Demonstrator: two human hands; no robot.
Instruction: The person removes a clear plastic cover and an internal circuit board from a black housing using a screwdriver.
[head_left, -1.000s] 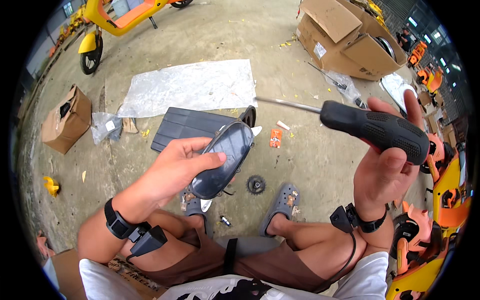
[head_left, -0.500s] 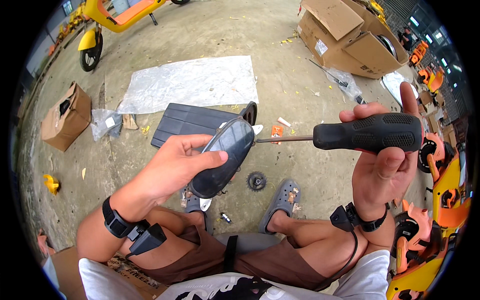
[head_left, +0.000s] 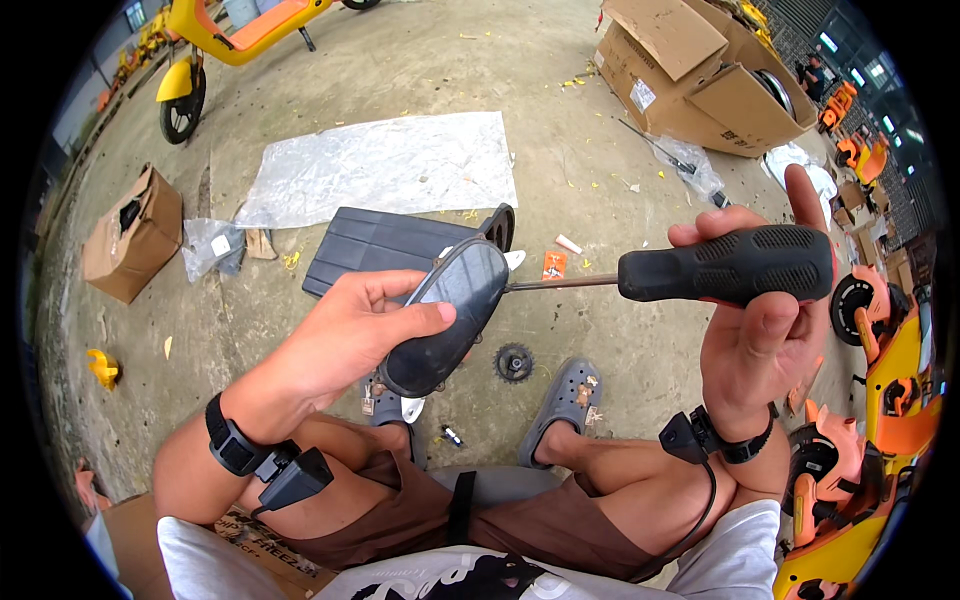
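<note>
My left hand [head_left: 365, 325] is closed around a glossy black oval part [head_left: 455, 310], thumb on its smooth face. It looks like a display housing or cover; its exact kind I cannot tell. My right hand [head_left: 760, 320] holds a screwdriver [head_left: 725, 265] by its thick black textured handle, index finger raised. The shaft points left, and its tip meets the right edge of the oval part. What the tip works on is hidden behind that edge. Below, on the concrete, lies a small dark toothed gear [head_left: 514, 362]. Behind the oval part rests a black ribbed panel [head_left: 375, 240].
A clear plastic sheet [head_left: 385, 165] lies beyond the panel. A small carton [head_left: 133, 235] stands at left, a large open carton [head_left: 700, 80] at far right. An orange packet [head_left: 554, 265] is on the floor. Yellow scooters [head_left: 245, 35] stand at far left, with orange-yellow ones [head_left: 890, 370] at right.
My right hand has shifted slightly left with the screwdriver, bringing its tip against the oval part's edge. My left hand and the oval part have barely moved.
</note>
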